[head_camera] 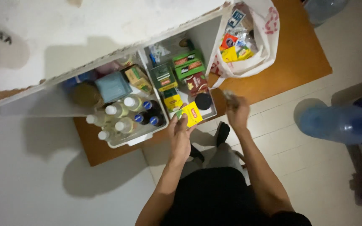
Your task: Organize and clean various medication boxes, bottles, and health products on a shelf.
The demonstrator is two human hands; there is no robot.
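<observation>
Your left hand (180, 133) grips a small yellow box (190, 114) with a red label, fingers wrapped along its lower edge, holding it just over the front rim of the right-hand white bin (211, 112). That puts the box at about seven o'clock from the bin's centre, touching or nearly touching the rim.

Your right hand (236, 111) sits at three o'clock from the box, closed around something small and pale (229, 95); it is blurred, so I can't tell what it is.

Inside the right-hand bin, green boxes (188, 62) lie toward twelve o'clock, a dark green box (163, 76) beside them at nine, a dark red packet (196, 83) in the middle, a yellow box (173, 101) at the front left and a round black lid (203, 101) at the front right, just beside the box you hold.

At nine o'clock from your left hand stands the left-hand white bin (135, 140), packed with white-capped bottles (116, 111) and blue-capped bottles (147, 111), with a pale blue box (113, 86) and a round jar (86, 94) behind them.

Both bins sit on a brown wooden board (298, 50) under a white shelf (84, 25). At one o'clock from your right hand, a white plastic bag (269, 37) lies open on the board, stuffed with colourful packets (235, 46). Far off at three o'clock, a large blue water bottle (336, 123) lies on the tiled floor (315, 184).
</observation>
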